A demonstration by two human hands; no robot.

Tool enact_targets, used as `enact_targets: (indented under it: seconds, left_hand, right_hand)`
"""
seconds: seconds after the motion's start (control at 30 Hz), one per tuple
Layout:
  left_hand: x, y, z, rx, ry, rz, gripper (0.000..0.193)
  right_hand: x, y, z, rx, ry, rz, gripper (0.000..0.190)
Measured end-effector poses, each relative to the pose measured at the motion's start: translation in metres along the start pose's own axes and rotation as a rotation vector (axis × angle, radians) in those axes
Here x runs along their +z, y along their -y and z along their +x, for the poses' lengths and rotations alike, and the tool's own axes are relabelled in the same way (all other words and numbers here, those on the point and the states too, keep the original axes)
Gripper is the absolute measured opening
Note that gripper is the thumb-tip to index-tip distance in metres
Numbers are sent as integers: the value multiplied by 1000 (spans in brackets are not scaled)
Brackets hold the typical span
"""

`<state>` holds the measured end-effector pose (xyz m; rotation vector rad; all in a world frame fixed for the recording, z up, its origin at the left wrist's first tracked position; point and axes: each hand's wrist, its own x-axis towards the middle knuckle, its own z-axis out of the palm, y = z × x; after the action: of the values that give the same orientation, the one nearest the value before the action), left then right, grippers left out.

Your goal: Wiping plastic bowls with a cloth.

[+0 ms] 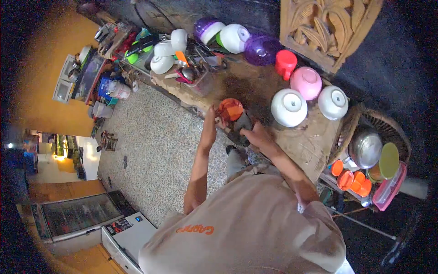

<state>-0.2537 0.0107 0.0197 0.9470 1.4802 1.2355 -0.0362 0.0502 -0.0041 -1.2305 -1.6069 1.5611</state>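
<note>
My left hand (pixel 209 130) is closed on a translucent orange cup (pixel 231 109), held above the near edge of the worktop. Close beside it, my right hand (pixel 259 137) grips a dark grey cloth (pixel 243 128), which hangs against the cup's right side; whether it touches the cup is hard to tell. Beyond my right hand, an upturned white bowl (pixel 289 107) rests on the brown worktop (pixel 301 147). Next to that bowl are an upturned pink bowl (pixel 306 83), another white bowl (pixel 333 102) and a red mug (pixel 285 63).
A container of utensils (pixel 198 80) stands on the worktop to the left, near several white bowls (pixel 162 64). A purple bowl (pixel 261 49) sits by the wall. At the right, a wicker basket (pixel 393 126) holds a metal pot (pixel 365 147). Pebbled floor (pixel 150 137) lies left of the worktop.
</note>
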Motion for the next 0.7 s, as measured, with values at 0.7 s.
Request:
enact_targets:
  seconds: [0.7]
  left_hand:
    - [115,10,-84,90,147,136,65]
  right_hand:
    - [-88,-50,-79,144,61,-491,80]
